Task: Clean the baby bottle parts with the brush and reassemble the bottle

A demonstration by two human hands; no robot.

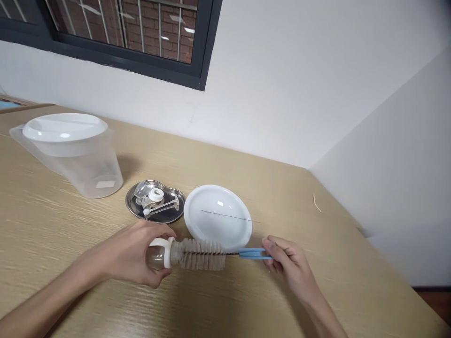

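My left hand point(141, 256) is wrapped round a small clear baby bottle point(155, 257) with a white collar, lying sideways with its mouth to the right. A bottle brush point(206, 255) with pale bristles has its tip at or in that mouth; most of the bristles show outside. Its blue handle point(252, 253) is pinched by my right hand point(285, 260) on the right. Just beyond the brush lies a white dish point(192, 223), with a thin wire-like brush point(227, 215) across it, one end past the rim.
Left of the dish, a kidney-shaped metal tray point(132, 209) holds a white ring point(155, 194), a clear cap and tube parts. A lidded clear pitcher point(88, 169) stands at the far left. On the right lies a short pale strip point(316, 203). A wall and window close off the back.
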